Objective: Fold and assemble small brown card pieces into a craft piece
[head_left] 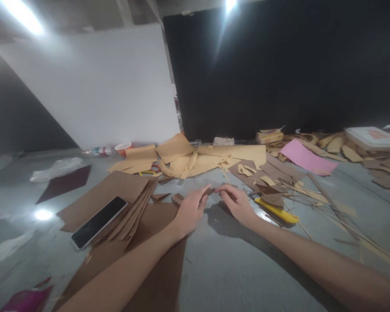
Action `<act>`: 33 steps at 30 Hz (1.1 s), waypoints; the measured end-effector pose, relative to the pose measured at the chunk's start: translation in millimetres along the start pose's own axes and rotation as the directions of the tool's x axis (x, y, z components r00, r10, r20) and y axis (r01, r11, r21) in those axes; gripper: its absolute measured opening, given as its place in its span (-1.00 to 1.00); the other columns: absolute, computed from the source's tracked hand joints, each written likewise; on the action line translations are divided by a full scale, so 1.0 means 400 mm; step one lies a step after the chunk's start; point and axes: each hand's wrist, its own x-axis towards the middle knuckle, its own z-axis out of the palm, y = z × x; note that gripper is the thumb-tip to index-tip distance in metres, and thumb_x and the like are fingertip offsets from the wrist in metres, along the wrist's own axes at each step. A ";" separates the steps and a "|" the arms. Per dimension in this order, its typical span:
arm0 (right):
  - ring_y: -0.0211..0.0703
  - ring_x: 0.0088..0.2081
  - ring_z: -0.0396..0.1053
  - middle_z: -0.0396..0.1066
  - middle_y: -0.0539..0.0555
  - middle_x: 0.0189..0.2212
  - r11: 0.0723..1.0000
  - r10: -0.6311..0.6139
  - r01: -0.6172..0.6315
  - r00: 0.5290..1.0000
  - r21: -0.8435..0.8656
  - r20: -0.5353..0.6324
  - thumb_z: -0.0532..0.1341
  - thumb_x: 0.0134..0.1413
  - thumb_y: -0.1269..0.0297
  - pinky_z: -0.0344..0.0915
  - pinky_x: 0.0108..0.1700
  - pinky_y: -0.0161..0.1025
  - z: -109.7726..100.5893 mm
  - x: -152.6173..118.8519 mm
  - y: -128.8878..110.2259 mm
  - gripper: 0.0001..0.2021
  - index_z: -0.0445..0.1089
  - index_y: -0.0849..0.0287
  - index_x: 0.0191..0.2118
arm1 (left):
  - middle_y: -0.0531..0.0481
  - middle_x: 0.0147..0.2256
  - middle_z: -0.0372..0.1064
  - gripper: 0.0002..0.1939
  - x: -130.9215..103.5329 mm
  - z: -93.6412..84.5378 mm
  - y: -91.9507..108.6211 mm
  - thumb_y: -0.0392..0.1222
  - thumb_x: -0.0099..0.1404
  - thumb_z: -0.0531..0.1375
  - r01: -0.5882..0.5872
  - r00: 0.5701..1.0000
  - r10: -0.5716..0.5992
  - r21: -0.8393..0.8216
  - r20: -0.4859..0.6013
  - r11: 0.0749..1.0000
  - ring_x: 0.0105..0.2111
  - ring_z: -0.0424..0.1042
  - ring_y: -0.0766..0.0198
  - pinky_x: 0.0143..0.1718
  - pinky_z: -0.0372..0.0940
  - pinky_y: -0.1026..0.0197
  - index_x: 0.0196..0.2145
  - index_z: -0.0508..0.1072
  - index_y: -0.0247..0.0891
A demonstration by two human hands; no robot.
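Note:
Both hands meet over the middle of the table, closed on one small brown piece (pixel 210 190) that looks like card or leather. My left hand (pixel 191 210) pinches its left end between thumb and fingers. The fingertips of my right hand (pixel 238 203) are at its right end. Just left of my left hand lies a small ridged brown piece (pixel 177 199). Brown sheets (pixel 162 216) spread under my left forearm. To the right of my right hand rests a yellow utility knife (pixel 277 211) among brown and tan scraps.
A phone (pixel 99 223) lies on a stack of brown sheets (pixel 117 190) at left. Tan sheets (pixel 230 152), a pink sheet (pixel 307 158) and a paper cup (pixel 123 149) line the back. Thin strips (pixel 351 225) cross the right side. A white box (pixel 375 136) stands far right.

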 end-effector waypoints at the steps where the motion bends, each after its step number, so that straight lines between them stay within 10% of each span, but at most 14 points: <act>1: -0.07 -0.29 0.49 0.61 0.10 -0.26 1.000 -0.006 0.006 1.000 -0.005 0.010 0.11 0.39 0.09 0.39 -0.23 -0.19 0.000 0.000 -0.002 -0.71 0.56 0.06 -0.15 | -0.16 0.20 0.52 -0.54 0.000 0.000 -0.001 -0.02 0.69 -0.08 0.008 1.000 -0.008 -0.003 -0.001 1.000 0.17 0.52 0.08 0.26 0.38 0.00 0.37 0.35 -0.13; 33: -0.18 -0.44 0.33 0.43 -0.01 -0.42 1.000 0.010 -0.011 0.998 0.024 0.055 0.15 0.41 0.11 0.26 -0.36 -0.27 0.005 0.002 0.019 -0.74 0.51 0.12 -0.04 | -0.15 0.21 0.52 -0.56 -0.001 0.005 -0.006 0.00 0.68 -0.03 0.020 1.000 -0.020 -0.025 -0.020 1.000 0.19 0.54 0.09 0.28 0.37 -0.01 0.35 0.37 -0.14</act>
